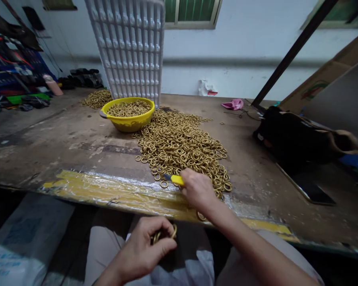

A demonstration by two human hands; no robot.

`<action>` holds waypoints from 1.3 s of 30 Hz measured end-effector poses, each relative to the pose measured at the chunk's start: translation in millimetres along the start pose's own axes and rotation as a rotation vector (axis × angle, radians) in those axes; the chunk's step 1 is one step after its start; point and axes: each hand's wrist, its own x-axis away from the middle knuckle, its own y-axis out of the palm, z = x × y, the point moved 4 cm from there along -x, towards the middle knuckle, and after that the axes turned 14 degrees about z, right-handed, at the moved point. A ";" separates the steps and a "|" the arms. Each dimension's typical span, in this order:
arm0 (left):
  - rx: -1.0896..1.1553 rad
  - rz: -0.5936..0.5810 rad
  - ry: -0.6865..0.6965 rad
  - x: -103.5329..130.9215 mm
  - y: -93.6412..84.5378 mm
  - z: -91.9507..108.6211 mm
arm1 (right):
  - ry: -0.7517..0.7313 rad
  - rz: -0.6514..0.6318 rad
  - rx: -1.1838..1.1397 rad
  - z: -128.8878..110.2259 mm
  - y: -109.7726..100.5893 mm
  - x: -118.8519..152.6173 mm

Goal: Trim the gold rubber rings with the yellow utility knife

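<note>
In the head view my right hand (197,188) is closed around a yellow-handled knife (177,180), its dark blade pointing left over the near edge of a pile of brass-coloured rings (181,147). My left hand (146,248) hangs in front of the table edge, above my lap. Its fingers curl around a few brass-coloured rings (156,237); how many is hidden by the palm. One loose ring (164,184) lies flat just below the blade. Another ring (201,216) sits at the table's edge beneath my right wrist.
A yellow basin (128,124) full of rings stands behind the pile, before a ribbed grey plastic panel (131,51). More rings (97,98) lie at the back left. At right are a dark bundle (292,135) and a phone (314,194). Yellow tape (101,188) covers the table's front edge.
</note>
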 end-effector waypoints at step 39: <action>0.420 0.316 -0.074 -25.7 -10.8 -18.4 | -0.172 0.059 -0.297 -35.4 -1.1 38.8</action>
